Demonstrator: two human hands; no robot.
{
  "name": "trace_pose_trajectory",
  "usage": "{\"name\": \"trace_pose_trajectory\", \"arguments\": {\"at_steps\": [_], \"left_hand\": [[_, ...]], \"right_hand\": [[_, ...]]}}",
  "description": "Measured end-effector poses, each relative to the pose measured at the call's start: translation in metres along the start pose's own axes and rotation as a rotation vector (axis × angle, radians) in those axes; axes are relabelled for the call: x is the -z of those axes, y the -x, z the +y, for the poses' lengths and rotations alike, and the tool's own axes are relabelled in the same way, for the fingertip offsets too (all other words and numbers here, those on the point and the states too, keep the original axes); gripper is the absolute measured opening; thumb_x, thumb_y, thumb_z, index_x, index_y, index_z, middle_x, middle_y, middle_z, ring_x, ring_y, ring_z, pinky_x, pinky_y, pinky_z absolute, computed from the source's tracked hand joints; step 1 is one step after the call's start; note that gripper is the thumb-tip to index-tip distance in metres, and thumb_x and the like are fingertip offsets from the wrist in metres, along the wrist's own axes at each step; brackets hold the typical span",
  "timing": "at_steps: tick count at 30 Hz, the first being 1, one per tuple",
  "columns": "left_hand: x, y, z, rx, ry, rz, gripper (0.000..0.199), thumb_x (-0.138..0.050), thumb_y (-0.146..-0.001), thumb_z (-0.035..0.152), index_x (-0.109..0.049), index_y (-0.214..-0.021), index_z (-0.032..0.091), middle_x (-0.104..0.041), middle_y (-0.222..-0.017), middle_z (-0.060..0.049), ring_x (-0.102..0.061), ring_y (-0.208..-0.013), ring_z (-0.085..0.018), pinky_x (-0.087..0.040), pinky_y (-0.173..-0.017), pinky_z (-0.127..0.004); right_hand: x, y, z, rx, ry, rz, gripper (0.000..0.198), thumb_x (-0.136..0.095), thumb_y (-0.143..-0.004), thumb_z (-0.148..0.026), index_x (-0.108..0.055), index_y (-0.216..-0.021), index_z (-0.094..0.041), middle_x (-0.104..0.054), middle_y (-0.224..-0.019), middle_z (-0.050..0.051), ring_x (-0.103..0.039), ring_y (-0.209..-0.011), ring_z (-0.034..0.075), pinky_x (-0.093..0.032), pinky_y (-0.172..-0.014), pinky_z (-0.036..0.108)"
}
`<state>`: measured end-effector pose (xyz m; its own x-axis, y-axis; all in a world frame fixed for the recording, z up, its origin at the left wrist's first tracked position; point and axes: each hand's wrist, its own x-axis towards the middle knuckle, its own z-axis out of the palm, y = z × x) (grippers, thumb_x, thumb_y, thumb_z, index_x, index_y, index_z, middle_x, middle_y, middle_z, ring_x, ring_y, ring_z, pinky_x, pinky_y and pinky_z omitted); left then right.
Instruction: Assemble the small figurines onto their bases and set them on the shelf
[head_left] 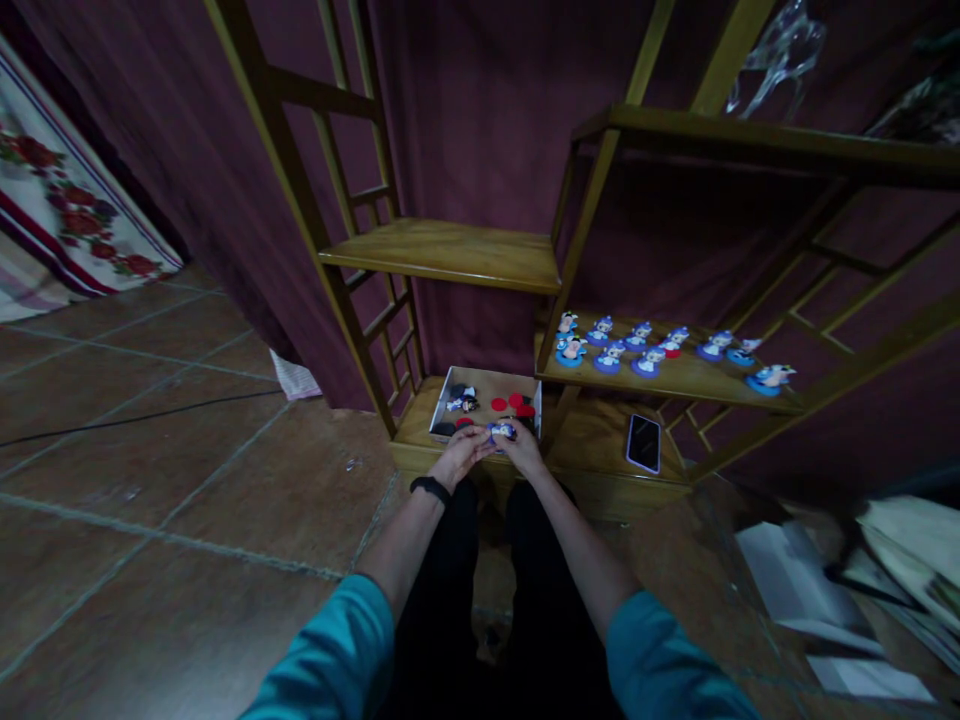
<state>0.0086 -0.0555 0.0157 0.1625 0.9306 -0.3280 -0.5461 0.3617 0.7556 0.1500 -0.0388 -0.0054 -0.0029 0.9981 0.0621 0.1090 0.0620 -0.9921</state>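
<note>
Between my two hands is a small purple-and-white figurine (502,431), held just over the front edge of a shallow box. My left hand (463,450) closes its fingers on the figurine's left side. On the other side, the fingers of my right hand (523,449) pinch it too. The white-edged cardboard box (489,380) stands on the lowest shelf. Inside it lie a dark-and-white figurine (463,400), several red discs (499,404) and some dark discs. My hands hide the front part of the box.
Several figurines (609,355) on round bases stand in rows on the middle right shelf (682,378). A phone (643,443) lies on the lower shelf. Wooden uprights (289,190) frame the unit. Papers (806,580) lie on the tiled floor at right; a black cable (142,413) runs across at left.
</note>
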Motion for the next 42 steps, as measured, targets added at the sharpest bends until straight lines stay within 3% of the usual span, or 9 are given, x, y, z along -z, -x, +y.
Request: {"name": "trace_pose_trajectory", "arguments": {"at_steps": [3, 8, 14, 22, 32, 42], "left_hand": [[0.002, -0.003, 0.001, 0.037, 0.044, -0.003, 0.012, -0.063, -0.074, 0.007, -0.055, -0.083, 0.011, -0.067, -0.073, -0.006, -0.067, -0.068, -0.017, -0.055, -0.074, -0.036], [0.006, -0.008, 0.0, 0.087, 0.065, -0.026, 0.019, -0.059, -0.076, 0.006, -0.055, -0.093, 0.011, -0.067, -0.08, -0.009, -0.068, -0.071, -0.018, -0.055, -0.074, -0.036], [0.006, -0.009, 0.0, 0.137, 0.034, -0.019, 0.015, -0.06, -0.074, 0.006, -0.056, -0.089, 0.01, -0.067, -0.077, -0.011, -0.068, -0.071, -0.02, -0.055, -0.072, -0.037], [0.008, -0.015, -0.003, 0.099, 0.03, 0.101, 0.01, -0.06, -0.073, 0.004, -0.055, -0.079, 0.011, -0.066, -0.069, -0.008, -0.066, -0.062, -0.015, -0.056, -0.067, -0.03], [0.007, -0.015, -0.001, 0.078, 0.036, 0.15, 0.01, -0.058, -0.074, 0.002, -0.055, -0.074, 0.011, -0.063, -0.064, -0.005, -0.064, -0.06, -0.013, -0.055, -0.067, -0.027], [0.005, -0.01, 0.0, 0.017, 0.054, 0.113, 0.011, -0.061, -0.07, 0.0, -0.06, -0.07, 0.01, -0.066, -0.07, -0.005, -0.064, -0.067, -0.012, -0.054, -0.073, -0.026]], "right_hand": [[-0.001, -0.002, 0.004, -0.038, -0.13, 0.0, 0.038, -0.064, -0.063, -0.031, -0.059, -0.099, -0.023, -0.066, -0.088, 0.0, -0.062, -0.078, 0.015, -0.052, -0.068, 0.028], [0.001, -0.008, 0.01, -0.033, -0.201, -0.06, 0.029, -0.065, -0.063, -0.033, -0.063, -0.088, -0.02, -0.067, -0.086, 0.001, -0.062, -0.075, 0.015, -0.05, -0.071, 0.029], [0.002, -0.009, 0.009, -0.011, -0.203, -0.103, 0.029, -0.066, -0.063, -0.031, -0.065, -0.09, -0.02, -0.069, -0.087, 0.002, -0.062, -0.079, 0.016, -0.047, -0.08, 0.032], [0.0, -0.009, 0.009, -0.028, -0.141, -0.113, 0.027, -0.065, -0.063, -0.035, -0.066, -0.087, -0.02, -0.069, -0.089, 0.002, -0.062, -0.085, 0.018, -0.045, -0.085, 0.035], [-0.004, -0.005, 0.008, -0.074, -0.142, -0.275, 0.028, -0.068, -0.058, -0.036, -0.065, -0.08, -0.019, -0.067, -0.079, 0.0, -0.06, -0.077, 0.017, -0.044, -0.081, 0.034], [-0.004, -0.001, -0.001, -0.146, -0.187, -0.156, 0.036, -0.07, -0.056, -0.036, -0.063, -0.087, -0.02, -0.066, -0.085, 0.003, -0.061, -0.078, 0.018, -0.047, -0.075, 0.033]]}}
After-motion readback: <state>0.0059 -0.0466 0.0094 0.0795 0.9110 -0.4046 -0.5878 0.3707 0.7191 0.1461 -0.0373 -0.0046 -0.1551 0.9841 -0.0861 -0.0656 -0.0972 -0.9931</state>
